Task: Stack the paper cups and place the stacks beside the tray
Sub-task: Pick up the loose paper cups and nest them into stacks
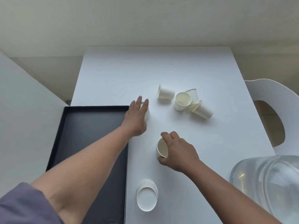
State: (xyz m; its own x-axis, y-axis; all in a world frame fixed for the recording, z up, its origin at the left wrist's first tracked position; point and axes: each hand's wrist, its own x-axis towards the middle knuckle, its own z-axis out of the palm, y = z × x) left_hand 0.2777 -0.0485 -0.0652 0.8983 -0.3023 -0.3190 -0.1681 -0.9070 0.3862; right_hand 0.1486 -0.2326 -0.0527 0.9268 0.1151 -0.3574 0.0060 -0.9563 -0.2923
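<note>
Surface: white table (161, 70) against a pale wall, white chair (275, 97) at far right.
Progress: early, by my reckoning; one upside-down stack (146, 197) stands near, just right of the tray (90, 131).
Left over: a cluster of four loose cups (184, 101) far right.
Left hand (135, 120): fingers spread over a cup (146, 111) beside the tray.
Right hand (178, 152): fingers curled round a tipped cup (161, 147).
Containers: tray holds nothing; clear jug (267, 183) near right, contents unclear.
</note>
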